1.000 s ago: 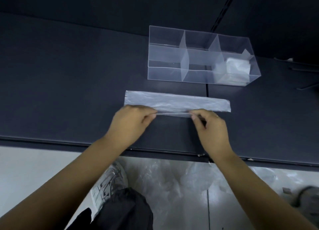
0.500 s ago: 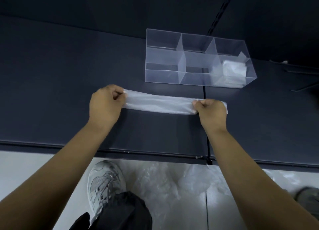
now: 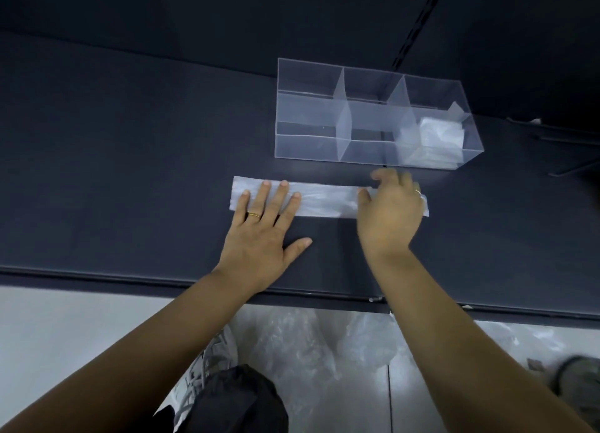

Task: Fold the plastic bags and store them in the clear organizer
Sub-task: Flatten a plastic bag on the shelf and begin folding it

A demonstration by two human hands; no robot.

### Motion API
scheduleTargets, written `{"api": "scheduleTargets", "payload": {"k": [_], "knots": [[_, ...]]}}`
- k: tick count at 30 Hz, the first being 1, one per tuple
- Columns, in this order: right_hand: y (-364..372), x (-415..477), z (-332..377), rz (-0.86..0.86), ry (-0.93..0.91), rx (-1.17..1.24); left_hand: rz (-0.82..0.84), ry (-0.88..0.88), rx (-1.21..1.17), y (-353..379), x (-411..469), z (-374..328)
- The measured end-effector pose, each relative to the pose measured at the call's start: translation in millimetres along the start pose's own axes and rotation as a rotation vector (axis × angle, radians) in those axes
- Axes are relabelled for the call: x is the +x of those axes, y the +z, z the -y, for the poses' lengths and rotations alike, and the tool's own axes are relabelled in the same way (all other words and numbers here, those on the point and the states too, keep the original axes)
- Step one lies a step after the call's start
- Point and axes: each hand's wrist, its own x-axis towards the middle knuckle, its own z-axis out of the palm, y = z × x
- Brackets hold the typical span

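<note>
1. Two hands are on one bag in the head view. The plastic bag [image 3: 328, 202], folded into a long narrow strip, lies flat on the dark table [image 3: 130, 173], a little back from the near edge.
2. Its long axis runs left to right across the view, and the right end sits slightly nearer the person than the left.
3. The left hand [image 3: 259, 234] is flat with its fingers spread. The fingertips press the strip's left end, and the thumb is out on the bare table.
4. The right hand [image 3: 388, 215] covers the strip's right part with its fingers loosely extended. It is blurred, but I see no pinch.
5. The clear organizer [image 3: 308, 147] stands just beyond the strip, off to the right and roughly parallel to it. A folded bag [image 3: 441, 134] sits in its right-hand section.
6. Half a second back, both hands pinched the strip's two ends with curled fingers. Now both have let go, and the strip is down flat.
7. A second back, both hands pinched the near edge close to the middle. Since then they have moved apart along the strip.
8. Below the table edge, loose bags [image 3: 308, 345] lie on the floor beside a shoe [image 3: 211, 358].
</note>
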Motion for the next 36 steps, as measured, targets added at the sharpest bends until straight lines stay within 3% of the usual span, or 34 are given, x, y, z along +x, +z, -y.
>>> {"api": "scheduleTargets", "payload": {"k": [2, 4, 5, 7, 11, 16, 22, 29, 36], "knots": [[6, -19, 19, -0.060, -0.310, 0.085, -0.004, -0.004, -0.008, 2, 1, 0], [17, -37, 34, 0.200, -0.519, 0.191, -0.001, 0.005, -0.006, 4, 1, 1], [24, -43, 35, 0.347, -0.542, 0.178, -0.008, 0.009, -0.011, 4, 1, 1], [35, -41, 18, 0.468, -0.524, 0.048, -0.031, 0.012, -0.031, 2, 1, 0], [31, -20, -37, 0.442, -0.516, -0.178, -0.050, 0.027, -0.045, -2, 0, -1], [10, 9, -102, 0.393, -0.329, -0.180, -0.057, 0.038, -0.023, -3, -1, -1], [-4, 33, -119, 0.144, -0.084, 0.148, -0.043, 0.033, -0.039, -4, -1, -1], [-18, 42, -113, 0.278, -0.081, 0.256, -0.034, 0.052, -0.054, -5, 0, 2], [-66, -13, -128, 0.601, 0.335, 0.802, -0.018, 0.212, -0.152, -16, 12, 16]]}}
